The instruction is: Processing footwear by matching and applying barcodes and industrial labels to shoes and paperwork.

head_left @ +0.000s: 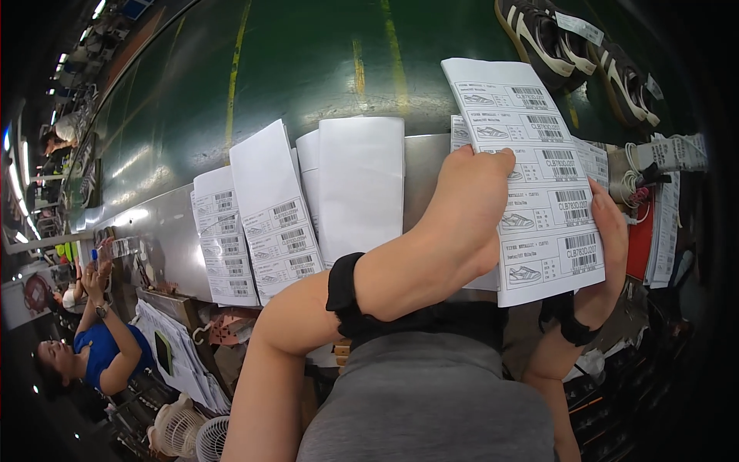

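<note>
White label sheet (548,185) at 2 o'clock, pinched between both hands: left hand (469,204) fingers curled over its left edge, right hand (608,231) gripping right edge. Paper stacks (308,208) on metal ledge (165,231); green conveyor (308,61), shoes (577,46) at 1 o'clock.

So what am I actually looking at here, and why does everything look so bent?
No machine here: a person wears a wide-angle camera on the head, looking down, which bends straight edges. The two bare arms are that person's own. Both the left hand and the right hand hold a sheet of barcode labels with small shoe drawings. More label sheets and blank white sheets lie on the grey metal ledge. Beyond it runs a dark green belt carrying black shoes. Another person in blue stands at lower left.
</note>
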The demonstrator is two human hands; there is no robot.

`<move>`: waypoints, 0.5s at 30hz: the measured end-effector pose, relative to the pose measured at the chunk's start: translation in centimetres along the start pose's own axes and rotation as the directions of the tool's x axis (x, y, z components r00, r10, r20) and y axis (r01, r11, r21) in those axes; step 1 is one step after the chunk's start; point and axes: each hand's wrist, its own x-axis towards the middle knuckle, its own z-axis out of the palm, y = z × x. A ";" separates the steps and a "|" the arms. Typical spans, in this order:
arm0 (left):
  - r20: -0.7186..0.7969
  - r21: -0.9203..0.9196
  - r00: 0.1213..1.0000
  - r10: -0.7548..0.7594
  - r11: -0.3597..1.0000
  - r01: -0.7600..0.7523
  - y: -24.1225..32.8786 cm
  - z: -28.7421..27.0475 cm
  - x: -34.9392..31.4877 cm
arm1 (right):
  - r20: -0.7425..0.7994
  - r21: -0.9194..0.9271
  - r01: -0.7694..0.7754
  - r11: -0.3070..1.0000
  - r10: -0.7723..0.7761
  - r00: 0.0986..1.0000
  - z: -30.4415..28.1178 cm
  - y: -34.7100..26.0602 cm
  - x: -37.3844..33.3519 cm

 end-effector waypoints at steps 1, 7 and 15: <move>-0.003 -0.002 1.000 0.019 1.000 -0.019 0.2 -0.3 0.0 | 0.023 0.002 -0.004 1.000 0.004 1.000 0.3 0.4 0.6; -0.138 0.117 0.973 0.187 0.978 -0.171 0.3 0.1 0.5 | -0.217 -0.669 0.439 0.600 -0.723 0.656 2.1 0.8 -0.6; 0.286 0.775 0.627 0.724 0.210 -0.596 -0.4 -3.7 1.7 | 0.652 -0.448 0.893 0.039 -0.669 0.356 11.9 2.8 -3.8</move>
